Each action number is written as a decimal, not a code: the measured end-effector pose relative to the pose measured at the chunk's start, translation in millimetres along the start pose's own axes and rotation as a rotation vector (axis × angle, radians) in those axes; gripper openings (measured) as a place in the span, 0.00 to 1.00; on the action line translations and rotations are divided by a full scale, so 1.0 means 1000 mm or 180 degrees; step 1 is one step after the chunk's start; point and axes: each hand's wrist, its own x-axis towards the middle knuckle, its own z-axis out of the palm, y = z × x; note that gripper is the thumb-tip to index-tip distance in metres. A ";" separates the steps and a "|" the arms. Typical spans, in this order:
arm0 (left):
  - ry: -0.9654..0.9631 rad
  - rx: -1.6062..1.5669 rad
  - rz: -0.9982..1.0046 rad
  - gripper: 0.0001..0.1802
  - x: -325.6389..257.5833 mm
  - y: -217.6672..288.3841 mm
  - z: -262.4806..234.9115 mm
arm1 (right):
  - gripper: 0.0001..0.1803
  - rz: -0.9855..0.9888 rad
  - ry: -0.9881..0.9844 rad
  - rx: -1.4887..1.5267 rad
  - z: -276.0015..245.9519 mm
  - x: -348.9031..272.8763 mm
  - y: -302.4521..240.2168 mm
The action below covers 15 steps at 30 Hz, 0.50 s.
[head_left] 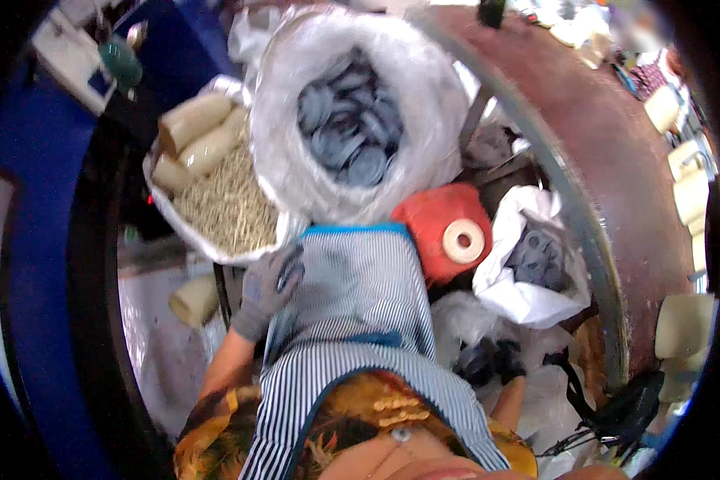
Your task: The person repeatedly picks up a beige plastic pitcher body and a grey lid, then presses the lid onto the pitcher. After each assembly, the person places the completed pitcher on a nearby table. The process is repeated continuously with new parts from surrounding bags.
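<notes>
My left hand (269, 286), in a grey work glove, rests at the left edge of the striped apron (360, 276) on my lap. Its fingers lie spread on the cloth and hold nothing that I can see. Down at the right, my right hand (507, 362) wears a dark glove and is at a clear plastic bag (466, 318) with dark pieces (477, 365) in it. Its fingers blend into the dark pieces, so their grip does not show. Ahead of my lap stands a large white sack (440, 104) of grey-blue round plastic parts (368, 164).
Left of it, a white sack (208, 250) holds small tan rods (228, 200) and cream cylinders (208, 152). A red bundle with a cream ring (462, 242) lies beside a white bag (496, 288) of grey parts. A metal edge (588, 208) curves along the right. Another cylinder (192, 302) lies at left.
</notes>
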 end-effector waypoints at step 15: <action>0.0437 0.2613 -0.3363 0.35 -0.324 -0.324 0.016 | 0.16 -0.3967 0.0726 -0.1626 0.157 -0.042 -0.216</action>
